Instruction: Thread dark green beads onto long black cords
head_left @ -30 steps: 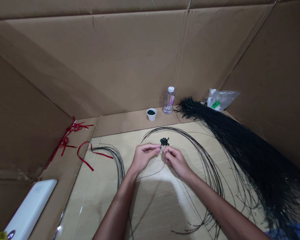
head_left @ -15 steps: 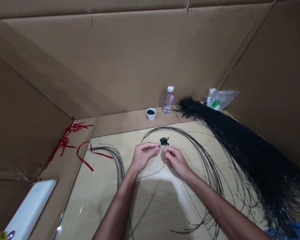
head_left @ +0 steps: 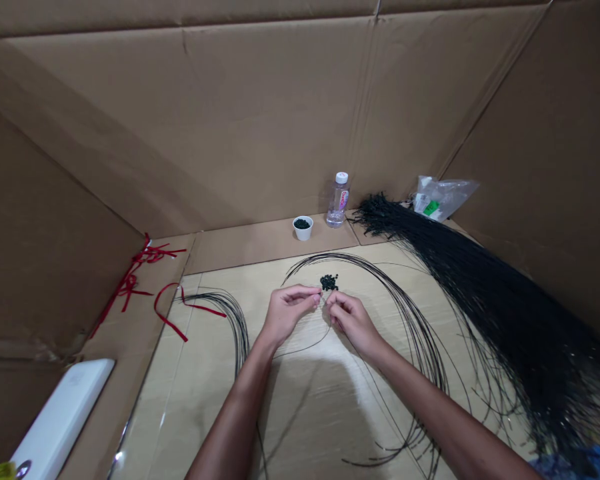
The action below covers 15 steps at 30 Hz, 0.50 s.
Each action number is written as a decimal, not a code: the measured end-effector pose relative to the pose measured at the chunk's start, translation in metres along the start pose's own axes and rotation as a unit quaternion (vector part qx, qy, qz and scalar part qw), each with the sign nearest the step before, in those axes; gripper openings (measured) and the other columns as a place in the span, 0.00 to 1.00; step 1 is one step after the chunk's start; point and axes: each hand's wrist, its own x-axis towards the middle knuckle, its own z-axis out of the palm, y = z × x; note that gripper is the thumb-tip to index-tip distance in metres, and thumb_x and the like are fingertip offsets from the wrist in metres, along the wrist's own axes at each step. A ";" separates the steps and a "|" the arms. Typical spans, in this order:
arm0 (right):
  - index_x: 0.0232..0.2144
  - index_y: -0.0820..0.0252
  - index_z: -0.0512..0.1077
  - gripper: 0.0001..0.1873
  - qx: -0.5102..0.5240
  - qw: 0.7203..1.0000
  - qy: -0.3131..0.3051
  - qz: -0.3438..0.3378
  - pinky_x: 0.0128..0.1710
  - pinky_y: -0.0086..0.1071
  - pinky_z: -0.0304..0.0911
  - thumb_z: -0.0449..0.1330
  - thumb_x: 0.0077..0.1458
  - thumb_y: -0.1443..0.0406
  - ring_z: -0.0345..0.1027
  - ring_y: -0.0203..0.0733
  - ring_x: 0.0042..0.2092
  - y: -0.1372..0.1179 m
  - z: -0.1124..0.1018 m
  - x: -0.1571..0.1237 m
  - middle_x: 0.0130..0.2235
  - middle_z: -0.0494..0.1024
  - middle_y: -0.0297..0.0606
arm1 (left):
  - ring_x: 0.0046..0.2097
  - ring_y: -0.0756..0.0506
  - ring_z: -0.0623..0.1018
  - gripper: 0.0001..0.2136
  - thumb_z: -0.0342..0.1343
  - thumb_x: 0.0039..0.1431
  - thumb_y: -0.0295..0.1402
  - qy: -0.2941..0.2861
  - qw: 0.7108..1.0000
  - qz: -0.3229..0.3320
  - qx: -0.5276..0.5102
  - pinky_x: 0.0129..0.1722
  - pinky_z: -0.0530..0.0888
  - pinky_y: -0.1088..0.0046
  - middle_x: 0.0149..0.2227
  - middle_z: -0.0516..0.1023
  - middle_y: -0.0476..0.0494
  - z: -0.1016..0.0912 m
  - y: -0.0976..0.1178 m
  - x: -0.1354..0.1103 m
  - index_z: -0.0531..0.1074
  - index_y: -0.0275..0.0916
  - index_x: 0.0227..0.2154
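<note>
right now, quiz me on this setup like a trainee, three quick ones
1. True or false: the white cup holds small dark beads.
2. Which is nearer the thick bundle of black strands: the left hand or the right hand?
3. Fill in the colour: the ribbon at the far left is ____.

Key: 1 true; 2 the right hand; 3 red
</note>
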 end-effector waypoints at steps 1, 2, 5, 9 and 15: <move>0.24 0.56 0.67 0.05 -0.001 1.000 0.000 0.001 0.24 0.31 0.42 0.58 0.50 0.64 0.48 0.33 0.23 0.000 0.000 0.000 0.21 0.63 0.27 | 0.34 0.46 0.83 0.15 0.79 0.47 0.39 -0.001 1.000 0.001 0.002 0.38 0.81 0.70 0.37 0.88 0.38 0.000 0.000 0.000 0.88 0.37 0.37; 0.24 0.56 0.67 0.05 -0.001 1.000 0.000 0.003 0.24 0.31 0.42 0.58 0.50 0.64 0.48 0.33 0.23 0.000 0.000 0.000 0.21 0.63 0.26 | 0.34 0.46 0.83 0.15 0.78 0.47 0.39 -0.001 1.000 0.003 0.003 0.38 0.81 0.70 0.37 0.88 0.38 0.000 0.000 0.000 0.88 0.37 0.37; 0.24 0.56 0.67 0.05 -0.001 1.000 0.001 0.003 0.24 0.31 0.42 0.58 0.50 0.64 0.47 0.33 0.23 0.000 0.000 0.000 0.20 0.63 0.26 | 0.34 0.46 0.83 0.15 0.78 0.47 0.39 0.001 1.000 0.006 0.000 0.38 0.81 0.70 0.37 0.88 0.38 0.000 0.000 0.000 0.88 0.37 0.36; 0.23 0.56 0.67 0.05 -0.001 1.000 0.000 0.000 0.24 0.31 0.42 0.58 0.50 0.64 0.48 0.33 0.23 0.000 0.000 0.000 0.21 0.63 0.26 | 0.34 0.45 0.83 0.16 0.79 0.46 0.39 0.006 1.000 0.000 -0.005 0.38 0.82 0.69 0.37 0.88 0.37 0.001 0.001 -0.001 0.88 0.37 0.36; 0.24 0.56 0.67 0.05 -0.004 1.000 -0.003 -0.002 0.24 0.31 0.42 0.58 0.50 0.64 0.49 0.34 0.23 0.000 -0.001 0.001 0.21 0.64 0.27 | 0.34 0.45 0.84 0.16 0.79 0.46 0.40 0.009 1.000 0.002 -0.001 0.38 0.82 0.68 0.37 0.88 0.37 0.001 0.001 -0.001 0.88 0.37 0.36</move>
